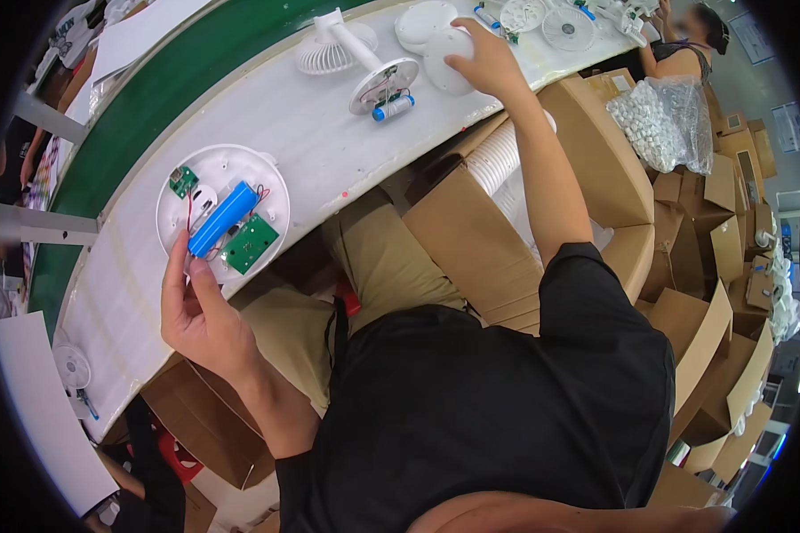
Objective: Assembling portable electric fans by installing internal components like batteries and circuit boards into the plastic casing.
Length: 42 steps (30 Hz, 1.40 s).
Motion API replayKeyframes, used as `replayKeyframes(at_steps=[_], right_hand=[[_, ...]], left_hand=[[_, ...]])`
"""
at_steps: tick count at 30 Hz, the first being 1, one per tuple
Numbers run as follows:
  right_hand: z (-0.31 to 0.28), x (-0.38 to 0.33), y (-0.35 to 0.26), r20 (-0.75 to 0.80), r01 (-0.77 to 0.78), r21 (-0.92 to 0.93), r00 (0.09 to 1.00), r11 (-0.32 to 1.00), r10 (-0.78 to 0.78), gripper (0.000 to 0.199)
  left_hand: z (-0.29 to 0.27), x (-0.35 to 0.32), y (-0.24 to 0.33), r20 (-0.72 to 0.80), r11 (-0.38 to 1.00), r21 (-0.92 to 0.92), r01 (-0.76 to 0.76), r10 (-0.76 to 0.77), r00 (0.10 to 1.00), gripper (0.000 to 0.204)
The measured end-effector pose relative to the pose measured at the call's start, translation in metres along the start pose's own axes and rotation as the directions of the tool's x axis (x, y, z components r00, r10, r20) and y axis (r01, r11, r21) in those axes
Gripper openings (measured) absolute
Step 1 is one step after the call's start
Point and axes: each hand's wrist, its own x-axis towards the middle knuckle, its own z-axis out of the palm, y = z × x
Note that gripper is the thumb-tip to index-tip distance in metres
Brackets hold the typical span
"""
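A white round fan base [171,233] lies open on the table at left, with a blue cylindrical battery [227,218], a large green circuit board [251,243], a small green board [183,181] and thin wires inside. The thumb and forefinger of my left hand [206,324] are closed at the battery's near end, over the base's rim. Far off to the right, my right hand [489,62] grips a white round cover [447,67] by its edge. Another white cover [420,25] lies beside it. Left of them stands a partly assembled white fan [354,46], its battery [393,108] hanging out.
An open cardboard box [480,240] with white round parts stands against the table's near edge. More cardboard boxes [693,240] and a bag of small white parts [653,124] are at right. A green strip [120,142] runs along the table's far side. Another person [684,53] sits far right.
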Motion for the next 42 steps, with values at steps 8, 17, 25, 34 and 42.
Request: replayKeyframes(at_steps=[8, 17, 25, 34, 42], right_hand=[[-0.067, -0.118, -0.094, -0.123, 0.069, 0.794, 0.991, 0.604, 0.049, 0.052], [-0.012, -0.146, -0.184, 0.074, -0.074, 0.997, 0.951, 0.011, -0.300, 0.046], [-0.007, -0.154, -0.202, 0.195, -0.167, 0.978, 0.944, 0.127, -0.267, 0.047], [-0.009, -0.170, -0.204, 0.041, 0.045, 0.958, 0.956, 0.282, -0.291, 0.043], [-0.025, -0.173, -0.204, 0.072, 0.036, 0.946, 0.945, 0.322, -0.318, 0.044]], left_hand=[[0.009, -0.022, 0.010, -0.152, 0.976, -0.190, 0.109, -0.139, 0.979, 0.048], [0.033, -0.044, 0.016, -0.063, 0.942, -0.291, 0.167, -0.193, 0.979, 0.045], [0.022, -0.055, 0.000, 0.017, 0.889, -0.397, 0.229, -0.243, 0.970, 0.046], [0.015, -0.068, 0.019, 0.064, 0.967, -0.231, 0.109, -0.097, 0.993, 0.056], [0.012, -0.077, 0.023, 0.090, 0.992, -0.111, 0.061, -0.051, 0.995, 0.079]])
